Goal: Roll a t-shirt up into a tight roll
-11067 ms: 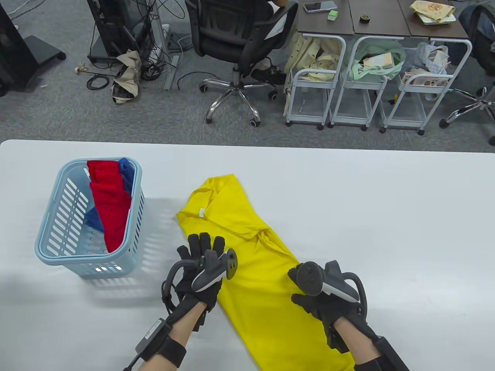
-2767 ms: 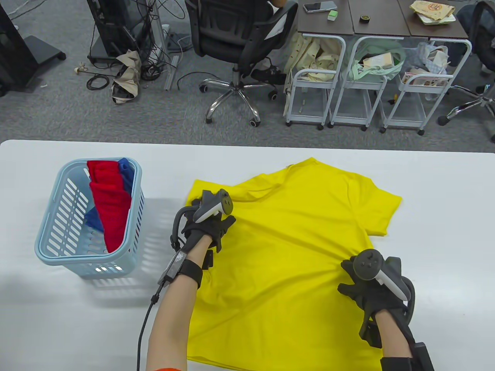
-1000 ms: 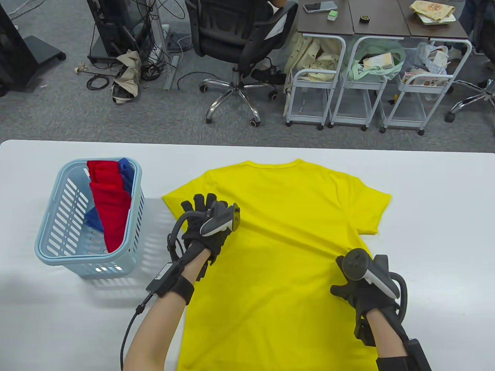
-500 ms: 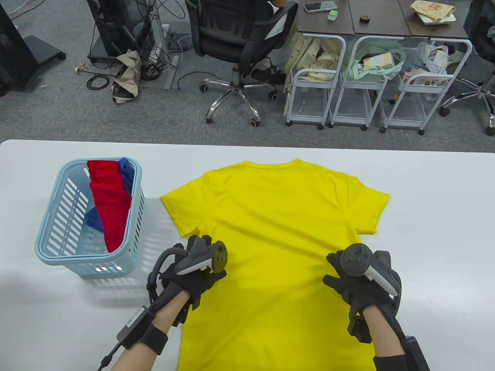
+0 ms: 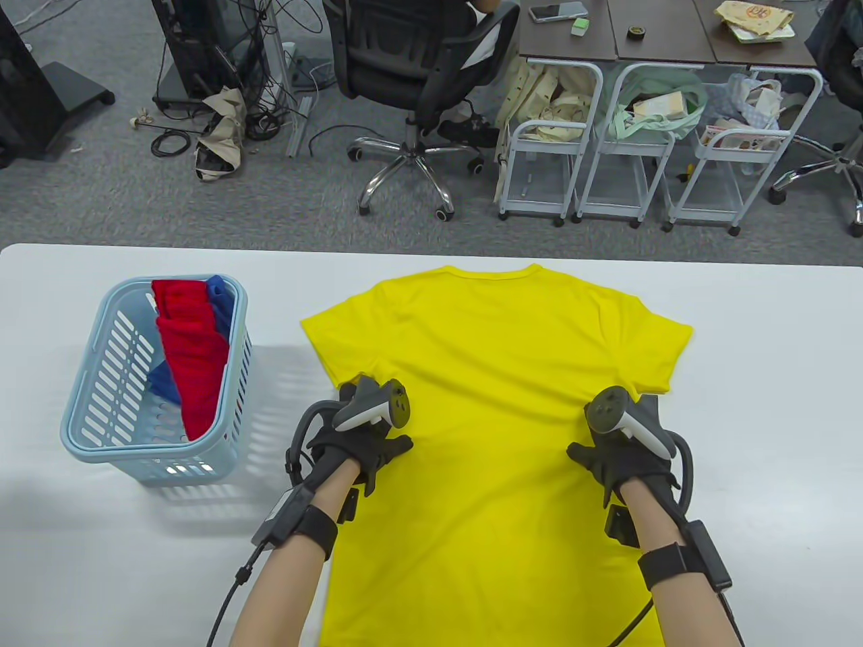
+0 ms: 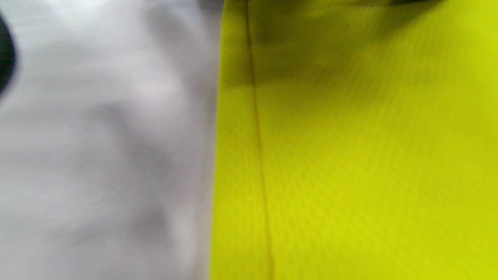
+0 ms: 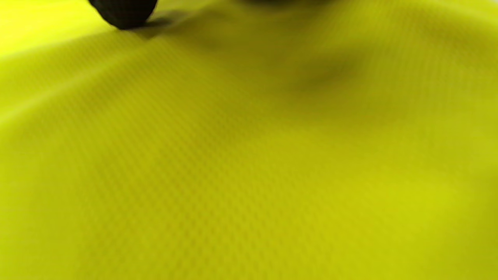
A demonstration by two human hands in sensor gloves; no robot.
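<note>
I see my left hand (image 5: pixel 364 445) lying palm down on the left side seam of the yellow t-shirt (image 5: pixel 499 418), just below the sleeve; its fingers (image 5: pixel 394 448) look loosely spread and flat on the cloth, though the tracker hides most of them. My right hand (image 5: pixel 623 458) lies the same way on the right side of the shirt, under the other sleeve, thumb out toward the middle; I cannot tell how far its fingers are parted, since the tracker covers them. Both forearms come up from the near edge, roughly parallel. The shirt is spread flat on the white desk (image 5: pixel 762 404), collar at the far end, hem running off the near edge. At my left wrist, blurred, I see the side seam beside bare desk. Left of the shirt, apart from it, stands a light blue basket (image 5: pixel 87 404) with red cloth (image 5: pixel 192 357) and blue cloth (image 5: pixel 219 300) inside.
</note>
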